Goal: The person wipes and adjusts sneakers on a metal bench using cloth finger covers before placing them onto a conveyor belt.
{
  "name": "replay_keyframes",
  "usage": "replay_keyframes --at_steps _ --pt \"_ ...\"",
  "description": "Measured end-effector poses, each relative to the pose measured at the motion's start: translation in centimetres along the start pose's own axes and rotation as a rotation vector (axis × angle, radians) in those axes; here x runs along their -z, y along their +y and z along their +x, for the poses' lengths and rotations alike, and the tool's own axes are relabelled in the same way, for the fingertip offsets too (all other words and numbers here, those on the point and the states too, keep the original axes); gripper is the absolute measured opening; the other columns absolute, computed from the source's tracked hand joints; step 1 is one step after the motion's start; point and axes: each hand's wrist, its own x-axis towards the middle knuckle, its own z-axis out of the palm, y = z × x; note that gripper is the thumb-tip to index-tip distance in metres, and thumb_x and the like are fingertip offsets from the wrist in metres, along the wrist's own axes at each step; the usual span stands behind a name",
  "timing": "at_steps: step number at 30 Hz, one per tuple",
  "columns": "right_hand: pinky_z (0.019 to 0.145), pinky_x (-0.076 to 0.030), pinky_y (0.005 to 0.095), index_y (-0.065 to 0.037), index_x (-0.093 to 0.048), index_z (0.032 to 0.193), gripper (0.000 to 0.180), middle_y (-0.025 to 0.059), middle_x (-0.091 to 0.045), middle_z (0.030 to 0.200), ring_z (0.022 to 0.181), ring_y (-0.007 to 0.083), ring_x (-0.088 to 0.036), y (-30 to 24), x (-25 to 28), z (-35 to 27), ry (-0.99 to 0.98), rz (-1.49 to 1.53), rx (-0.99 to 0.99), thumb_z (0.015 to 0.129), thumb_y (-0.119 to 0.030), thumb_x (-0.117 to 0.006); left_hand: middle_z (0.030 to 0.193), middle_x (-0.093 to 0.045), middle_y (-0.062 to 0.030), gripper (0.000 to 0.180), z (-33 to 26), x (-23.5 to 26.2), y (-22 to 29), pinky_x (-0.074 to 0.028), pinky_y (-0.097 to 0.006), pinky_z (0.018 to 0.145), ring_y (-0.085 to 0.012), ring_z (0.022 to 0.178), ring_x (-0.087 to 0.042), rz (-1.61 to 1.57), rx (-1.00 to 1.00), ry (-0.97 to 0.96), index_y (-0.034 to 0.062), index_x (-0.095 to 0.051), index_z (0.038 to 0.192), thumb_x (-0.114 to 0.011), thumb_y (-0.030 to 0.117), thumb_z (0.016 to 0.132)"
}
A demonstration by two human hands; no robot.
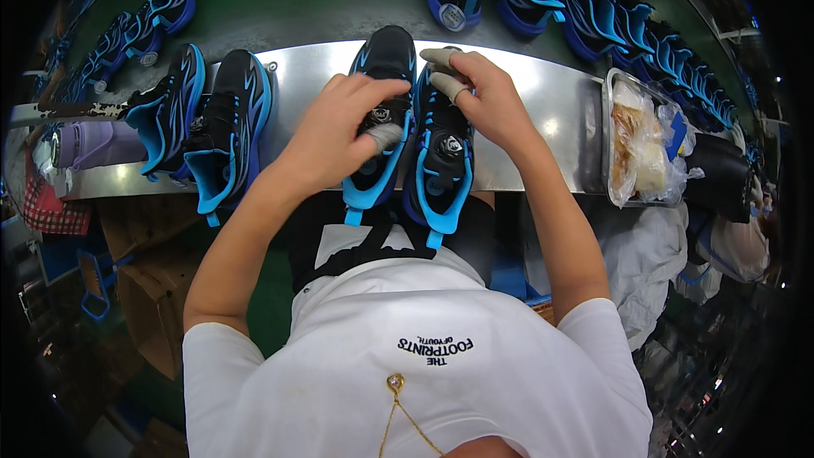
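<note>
likely checking shoes point(392, 51) across near edge of bench point(536, 89); left hand point(335, 123), right hand point(494, 103) half-curled, hold unclear; next wants light touch.

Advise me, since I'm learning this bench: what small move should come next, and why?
Perhaps the right hand should nudge the right-hand black-and-blue sneaker forward: its toe sits farther back than its matching mate's, and its heel seems to overhang the shiny steel bench.

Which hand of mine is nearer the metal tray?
Right: your right hand is left of the metal tray, at the middle pair's right shoe; your left hand is farther left, at the left shoe.
</note>
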Motion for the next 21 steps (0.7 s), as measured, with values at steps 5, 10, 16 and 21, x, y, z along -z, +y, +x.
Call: replay_keyframes --at_steps 5,10,16,21 --pt "0.076 -0.049 0.0347 -0.008 -0.068 0.117 0.030 0.0129 -0.063 0.089 0.079 0.0247 -0.060 0.3 -1.1 1.8 -0.023 -0.031 0.101 0.088 -0.018 -0.068 0.102 -0.060 -0.0078 0.037 0.4 1.5 -0.1 -0.044 -0.028 0.081 -0.0196 0.088 -0.053 -0.148 0.230 -0.124 0.0027 -0.061 0.118 -0.067 0.004 0.081" --pt "0.077 -0.049 0.0350 -0.009 -0.069 0.116 0.030 0.0131 -0.064 0.090 0.080 0.0247 -0.060 0.3 -1.5 2.7 -0.071 -0.050 0.062 0.088 -0.018 -0.067 0.102 -0.061 -0.0037 0.044 0.3 0.8 -0.3 -0.043 -0.026 0.082 -0.0151 0.085 -0.050 0.076 0.054 0.035 0.0051 -0.059 0.124 -0.069 0.007 0.080" --pt "0.078 -0.048 0.0357 -0.009 -0.069 0.116 0.029 0.0134 -0.063 0.091 0.080 0.0260 -0.060 0.5 -1.9 3.3 -0.089 -0.055 0.076 0.088 -0.019 -0.066 0.102 -0.058 -0.0066 0.041 -0.2 1.6 -1.1 -0.043 -0.029 0.086 -0.0195 0.091 -0.054 -0.315 0.182 -0.168 0.0037 -0.060 0.114 -0.075 0.013 0.077" --pt "0.087 -0.049 0.0324 -0.006 -0.068 0.118 0.028 0.0133 -0.066 0.103 0.095 0.0245 -0.064 0.3 -2.2 3.9 -0.109 -0.130 0.057 0.091 -0.013 -0.064 0.109 -0.060 -0.0056 0.045 0.4 1.2 -0.9 -0.043 -0.031 0.090 -0.0207 0.097 -0.053 -0.097 0.144 -0.085 0.0050 -0.060 0.120 -0.073 0.013 0.078"
